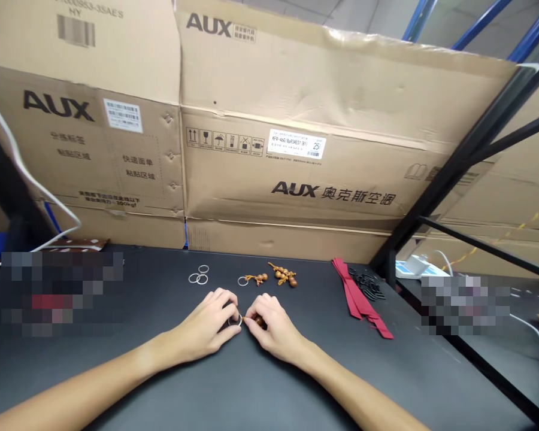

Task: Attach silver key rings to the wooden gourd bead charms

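My left hand (213, 320) pinches a metal key ring (235, 321) between thumb and fingers just above the dark tabletop. Close by on the right, my right hand (272, 326) is closed on a brown gourd-shaped wooden pendant (260, 322), mostly hidden by the fingers; its cord reaches toward the ring. Whether the cord passes through the ring I cannot tell. Beyond the hands lies a finished-looking gourd pendant (261, 278) joined by an orange cord to another ring (242, 281). Right of it sits a small pile of gourd pendants (285, 275). Several loose rings (202, 279) lie at the left.
A red ribbon strip (357, 293) and a heap of black cords (368, 284) lie on the right of the black table (170, 395). Cardboard boxes (287, 161) form a wall behind. A black metal frame post (390, 263) stands at the right, with a white device (420, 266) past it.
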The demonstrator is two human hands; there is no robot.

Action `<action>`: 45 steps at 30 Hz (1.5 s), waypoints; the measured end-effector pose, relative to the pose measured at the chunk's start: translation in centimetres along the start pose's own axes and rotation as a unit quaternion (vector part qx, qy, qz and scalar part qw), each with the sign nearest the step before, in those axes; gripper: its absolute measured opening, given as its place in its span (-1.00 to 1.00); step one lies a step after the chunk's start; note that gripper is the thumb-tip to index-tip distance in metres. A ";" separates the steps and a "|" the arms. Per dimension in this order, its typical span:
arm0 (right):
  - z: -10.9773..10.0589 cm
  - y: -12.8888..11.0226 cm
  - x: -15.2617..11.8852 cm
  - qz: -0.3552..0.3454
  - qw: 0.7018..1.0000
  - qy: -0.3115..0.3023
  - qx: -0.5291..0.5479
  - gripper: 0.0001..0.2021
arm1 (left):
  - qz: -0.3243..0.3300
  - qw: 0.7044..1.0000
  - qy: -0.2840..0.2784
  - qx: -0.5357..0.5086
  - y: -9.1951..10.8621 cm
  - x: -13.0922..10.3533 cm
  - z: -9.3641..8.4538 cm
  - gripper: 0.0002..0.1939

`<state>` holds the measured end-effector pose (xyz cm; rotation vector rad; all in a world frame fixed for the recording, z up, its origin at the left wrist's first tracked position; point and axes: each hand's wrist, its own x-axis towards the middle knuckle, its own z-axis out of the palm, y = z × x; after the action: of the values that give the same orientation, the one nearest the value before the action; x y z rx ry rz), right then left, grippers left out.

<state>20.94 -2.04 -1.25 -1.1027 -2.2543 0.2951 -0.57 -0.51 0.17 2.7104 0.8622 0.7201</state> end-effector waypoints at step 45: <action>-1.7 3.6 0.5 0.020 0.993 0.031 -0.111 -0.88 | -0.085 0.994 -0.041 0.058 -2.7 -0.2 -0.2 -0.52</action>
<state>24.05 0.53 -1.32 -1.2542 -2.2522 0.0242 -2.11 1.61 -0.67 2.7010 1.1306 0.5355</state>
